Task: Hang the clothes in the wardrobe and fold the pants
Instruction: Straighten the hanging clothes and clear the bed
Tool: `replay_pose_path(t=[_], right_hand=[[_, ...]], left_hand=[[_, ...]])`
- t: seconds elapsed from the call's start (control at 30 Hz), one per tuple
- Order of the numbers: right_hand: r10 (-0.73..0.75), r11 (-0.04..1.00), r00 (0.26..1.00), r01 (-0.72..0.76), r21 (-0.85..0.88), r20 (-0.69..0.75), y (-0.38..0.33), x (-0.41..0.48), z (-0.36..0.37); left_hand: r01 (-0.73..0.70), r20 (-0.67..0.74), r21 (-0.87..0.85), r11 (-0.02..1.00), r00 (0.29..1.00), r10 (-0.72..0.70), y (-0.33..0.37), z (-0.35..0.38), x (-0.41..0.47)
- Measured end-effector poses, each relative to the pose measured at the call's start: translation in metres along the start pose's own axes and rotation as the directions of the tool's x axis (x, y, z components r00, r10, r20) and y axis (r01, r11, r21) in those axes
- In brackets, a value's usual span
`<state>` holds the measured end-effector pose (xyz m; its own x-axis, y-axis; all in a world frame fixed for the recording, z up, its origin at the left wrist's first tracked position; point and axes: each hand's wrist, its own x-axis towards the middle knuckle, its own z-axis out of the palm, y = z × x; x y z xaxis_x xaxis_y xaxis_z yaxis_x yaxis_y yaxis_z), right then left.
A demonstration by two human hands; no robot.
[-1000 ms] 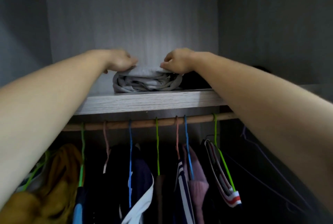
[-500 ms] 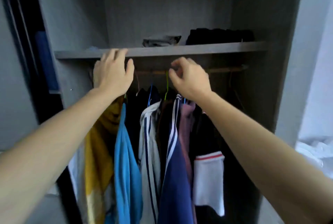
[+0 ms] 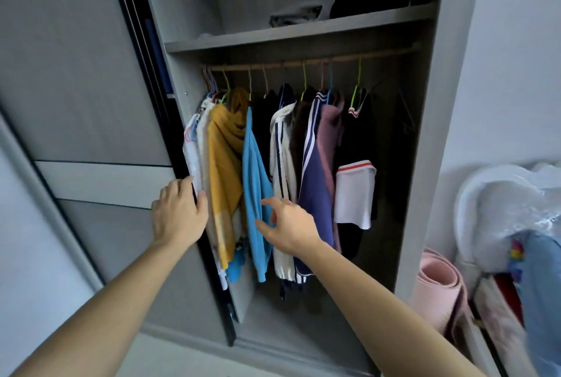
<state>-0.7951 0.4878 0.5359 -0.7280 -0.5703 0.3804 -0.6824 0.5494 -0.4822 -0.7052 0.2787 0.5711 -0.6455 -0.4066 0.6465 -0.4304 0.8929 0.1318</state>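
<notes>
Left hand [image 3: 179,214] grips the black edge of the sliding door [image 3: 85,73], fingers on the front and thumb wrapped round the edge, beside the leftmost white garments. Right hand [image 3: 290,226] is loose and half spread, holding nothing; index finger and thumb point at the blue top [image 3: 255,179], at or just off the fabric, contact unclear.

Wardrobe [image 3: 425,164] is open. Grey folded pants [image 3: 296,15] lie on the shelf [image 3: 243,39], just beside a black folded pile [image 3: 379,0] to their right. Under the shelf a wooden rail [image 3: 388,53] carries coloured hangers with clothes. Left to right these are white pieces, a yellow scarf [image 3: 224,164], the blue top, a white striped jacket [image 3: 282,149], a navy jacket [image 3: 315,188], a mauve top [image 3: 329,133], and a black shirt with a white sleeve [image 3: 353,191]. The right end of the rail has dark, hard-to-read hangers.

Outside the wardrobe at lower right, a pink rolled mat [image 3: 437,291] stands upright. Above it is a white heap under clear plastic [image 3: 510,209].
</notes>
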Motion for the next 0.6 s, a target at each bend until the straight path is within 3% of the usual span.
replay_pose_path(t=[0.2, 0.6], right_hand=[[0.004, 1.0, 1.0, -0.004, 0.031, 0.006, -0.045, -0.041, 0.028], [0.203, 0.979, 0.971, -0.197, 0.056, -0.129, -0.1, -0.106, 0.05]], left_hand=[[-0.006, -0.02, -0.095, 0.995, 1.0, 0.004, -0.039, -0.008, -0.037], [-0.058, 0.116, -0.235, 0.97, 0.989, 0.087, -0.072, -0.015, -0.078]])
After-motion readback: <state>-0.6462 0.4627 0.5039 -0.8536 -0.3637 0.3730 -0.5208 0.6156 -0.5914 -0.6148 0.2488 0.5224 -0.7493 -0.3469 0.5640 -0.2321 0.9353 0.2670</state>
